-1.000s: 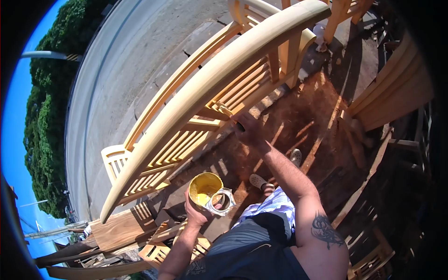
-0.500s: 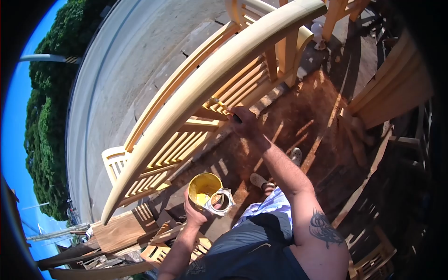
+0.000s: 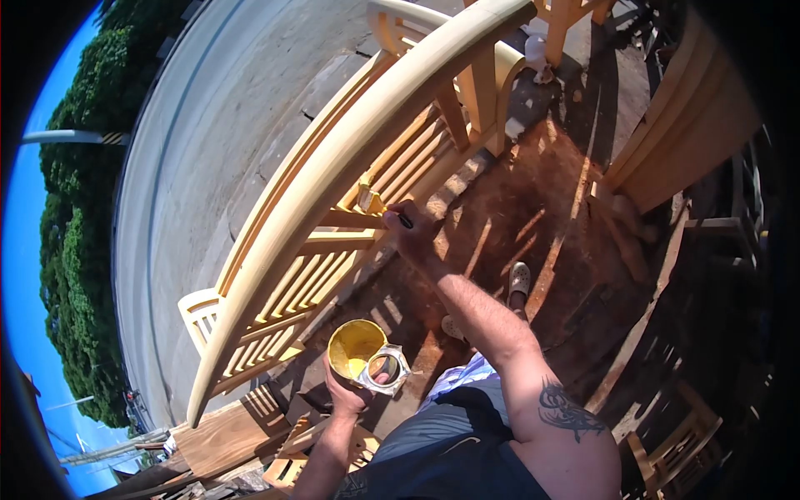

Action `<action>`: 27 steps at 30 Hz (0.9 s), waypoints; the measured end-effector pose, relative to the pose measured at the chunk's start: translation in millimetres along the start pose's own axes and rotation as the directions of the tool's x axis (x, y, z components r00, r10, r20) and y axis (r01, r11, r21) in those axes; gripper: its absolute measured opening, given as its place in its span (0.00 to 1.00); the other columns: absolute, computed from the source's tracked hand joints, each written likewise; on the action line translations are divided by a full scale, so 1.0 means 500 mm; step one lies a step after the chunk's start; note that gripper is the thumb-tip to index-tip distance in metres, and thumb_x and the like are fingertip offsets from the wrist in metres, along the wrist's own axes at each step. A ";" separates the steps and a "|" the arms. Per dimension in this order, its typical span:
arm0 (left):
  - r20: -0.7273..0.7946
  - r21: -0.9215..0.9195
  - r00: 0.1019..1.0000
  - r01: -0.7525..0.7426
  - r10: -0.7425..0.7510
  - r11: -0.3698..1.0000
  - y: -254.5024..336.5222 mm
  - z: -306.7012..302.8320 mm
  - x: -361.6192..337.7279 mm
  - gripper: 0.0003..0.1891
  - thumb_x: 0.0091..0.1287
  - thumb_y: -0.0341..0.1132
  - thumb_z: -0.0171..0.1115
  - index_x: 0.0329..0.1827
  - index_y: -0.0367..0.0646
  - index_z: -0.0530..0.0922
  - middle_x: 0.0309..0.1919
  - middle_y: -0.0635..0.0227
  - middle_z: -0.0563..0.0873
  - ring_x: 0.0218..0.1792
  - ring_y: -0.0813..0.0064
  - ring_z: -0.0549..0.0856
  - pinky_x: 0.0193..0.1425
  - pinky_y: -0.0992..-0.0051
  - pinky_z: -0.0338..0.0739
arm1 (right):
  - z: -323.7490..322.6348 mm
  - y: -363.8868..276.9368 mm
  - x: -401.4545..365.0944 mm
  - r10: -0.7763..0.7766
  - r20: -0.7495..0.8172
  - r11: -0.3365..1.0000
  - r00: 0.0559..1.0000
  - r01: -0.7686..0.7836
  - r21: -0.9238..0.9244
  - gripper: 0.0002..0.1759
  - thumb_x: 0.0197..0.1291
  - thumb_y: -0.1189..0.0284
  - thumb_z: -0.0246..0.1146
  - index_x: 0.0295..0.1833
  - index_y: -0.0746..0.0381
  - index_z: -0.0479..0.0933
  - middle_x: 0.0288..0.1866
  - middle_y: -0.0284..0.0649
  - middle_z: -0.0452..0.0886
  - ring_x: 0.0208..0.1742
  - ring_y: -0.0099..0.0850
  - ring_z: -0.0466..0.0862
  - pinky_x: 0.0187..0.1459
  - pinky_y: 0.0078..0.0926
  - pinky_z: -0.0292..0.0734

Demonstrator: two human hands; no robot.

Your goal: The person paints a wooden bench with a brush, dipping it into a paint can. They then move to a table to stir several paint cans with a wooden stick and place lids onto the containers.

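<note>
A paintbrush (image 3: 369, 200) is gripped in my right hand (image 3: 410, 231), its yellowish head up against the slats (image 3: 406, 171) of a pale wooden bench. The bench's long curved top rail (image 3: 396, 100) runs diagonally across the view, between the road side and my hands. Lower down, my left hand (image 3: 343, 392) is wrapped around a can (image 3: 354, 340) with a yellow inside and some yellow liquid at the bottom. Beside the can's rim, a whitish ring-shaped piece (image 3: 402, 367) with a round opening is held by the same hand, and a fingertip shows through it.
Reddish-brown ground (image 3: 500, 200) with striped shadows lies under my feet. Large wooden boards (image 3: 683, 142) stand at the right. A wood panel (image 3: 229, 429) and slatted pieces (image 3: 292, 454) are at lower left. Beyond the bench runs a paved road (image 3: 192, 167).
The view has shifted slightly, and one of my feet has moved. My right hand has brought the paintbrush along the bench, and its head now shows broader. The left hand still holds the can.
</note>
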State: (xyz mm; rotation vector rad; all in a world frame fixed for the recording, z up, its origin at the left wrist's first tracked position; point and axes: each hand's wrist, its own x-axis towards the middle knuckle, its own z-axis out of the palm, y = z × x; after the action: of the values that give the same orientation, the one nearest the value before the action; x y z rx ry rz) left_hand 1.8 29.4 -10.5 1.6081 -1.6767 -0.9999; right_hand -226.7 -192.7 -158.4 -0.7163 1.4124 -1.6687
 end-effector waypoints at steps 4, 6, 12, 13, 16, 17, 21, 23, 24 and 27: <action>0.016 0.062 1.000 -0.015 0.015 0.998 0.004 -0.002 0.003 0.58 0.45 0.47 0.96 0.76 0.36 0.68 0.63 0.55 0.83 0.63 0.62 0.86 0.70 0.63 0.81 | -0.046 0.018 0.070 0.065 0.038 0.973 0.997 -0.072 0.221 0.11 0.70 0.66 0.72 0.47 0.62 0.86 0.30 0.37 0.88 0.34 0.22 0.88 0.39 0.26 0.83; 0.007 0.064 1.000 -0.007 0.007 0.998 0.003 -0.007 0.006 0.58 0.45 0.47 0.96 0.76 0.37 0.67 0.64 0.56 0.83 0.63 0.63 0.86 0.70 0.63 0.81 | -0.071 0.029 0.173 0.017 -0.130 0.969 0.991 0.016 0.248 0.10 0.67 0.67 0.74 0.47 0.62 0.87 0.29 0.36 0.89 0.32 0.21 0.87 0.38 0.26 0.83; 0.005 -0.003 1.000 -0.009 0.009 1.000 0.002 -0.002 -0.005 0.58 0.47 0.45 0.96 0.77 0.34 0.65 0.63 0.54 0.86 0.62 0.63 0.87 0.70 0.64 0.81 | -0.126 -0.030 0.228 -0.476 -0.377 0.869 0.794 0.357 -0.343 0.10 0.68 0.69 0.73 0.49 0.61 0.83 0.37 0.45 0.87 0.36 0.40 0.88 0.40 0.36 0.83; 0.009 -0.027 1.000 -0.008 0.008 1.000 -0.011 0.001 -0.005 0.58 0.47 0.44 0.96 0.77 0.34 0.65 0.63 0.54 0.86 0.62 0.63 0.87 0.71 0.63 0.81 | -0.112 -0.028 0.202 -0.410 -0.352 0.900 0.841 0.312 -0.303 0.10 0.68 0.69 0.73 0.49 0.61 0.83 0.37 0.44 0.86 0.36 0.39 0.88 0.40 0.37 0.83; 0.026 0.014 0.999 -0.037 0.037 0.999 -0.003 0.004 0.001 0.59 0.47 0.44 0.96 0.77 0.34 0.65 0.63 0.54 0.85 0.63 0.63 0.87 0.70 0.63 0.82 | -0.068 -0.026 0.116 -0.433 -0.120 0.878 0.893 0.389 -0.278 0.10 0.67 0.71 0.73 0.50 0.62 0.83 0.36 0.44 0.86 0.35 0.38 0.88 0.40 0.36 0.83; 0.033 0.029 0.999 -0.035 0.034 0.999 -0.001 0.004 0.001 0.59 0.47 0.45 0.96 0.77 0.34 0.65 0.63 0.55 0.85 0.62 0.63 0.87 0.70 0.63 0.82 | -0.066 -0.026 0.092 -0.376 -0.035 0.904 0.926 0.358 -0.232 0.10 0.67 0.71 0.73 0.50 0.62 0.83 0.35 0.44 0.86 0.34 0.37 0.88 0.40 0.36 0.83; 0.011 0.007 1.000 -0.008 0.008 1.000 0.008 0.001 0.006 0.58 0.46 0.46 0.96 0.76 0.35 0.67 0.64 0.56 0.84 0.62 0.63 0.86 0.69 0.63 0.82 | -0.084 -0.023 0.087 -0.248 -0.009 0.961 0.969 0.245 -0.126 0.10 0.68 0.69 0.73 0.49 0.61 0.84 0.34 0.42 0.88 0.33 0.30 0.87 0.39 0.32 0.83; -0.025 -0.086 0.999 0.024 -0.026 0.996 0.027 0.012 0.005 0.57 0.45 0.47 0.96 0.75 0.36 0.68 0.64 0.56 0.84 0.63 0.63 0.86 0.70 0.63 0.81 | -0.116 -0.039 0.161 -0.261 -0.319 0.964 0.911 0.233 -0.124 0.10 0.68 0.68 0.73 0.48 0.61 0.84 0.33 0.40 0.88 0.33 0.26 0.86 0.39 0.31 0.82; -0.015 -0.065 1.000 0.013 -0.014 0.998 0.022 0.012 0.003 0.57 0.45 0.48 0.96 0.75 0.36 0.68 0.63 0.56 0.84 0.63 0.63 0.86 0.70 0.63 0.81 | -0.121 -0.037 0.192 -0.317 -0.362 0.944 0.877 0.256 -0.206 0.10 0.68 0.68 0.73 0.49 0.61 0.83 0.32 0.41 0.88 0.31 0.30 0.86 0.38 0.33 0.82; 0.013 0.041 0.999 -0.050 0.049 0.998 0.003 0.004 -0.001 0.58 0.46 0.51 0.96 0.75 0.34 0.67 0.62 0.56 0.86 0.60 0.65 0.87 0.68 0.63 0.82 | -0.114 -0.019 0.233 -0.497 -0.388 0.856 0.776 0.363 -0.369 0.11 0.68 0.70 0.73 0.51 0.59 0.82 0.35 0.42 0.86 0.34 0.38 0.86 0.40 0.37 0.82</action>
State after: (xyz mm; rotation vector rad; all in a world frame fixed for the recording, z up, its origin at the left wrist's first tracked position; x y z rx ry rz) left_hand -0.5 30.1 -10.4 1.5823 -1.7472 -0.9576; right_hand -335.3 -263.5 -170.8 -0.8819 1.9678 -2.1369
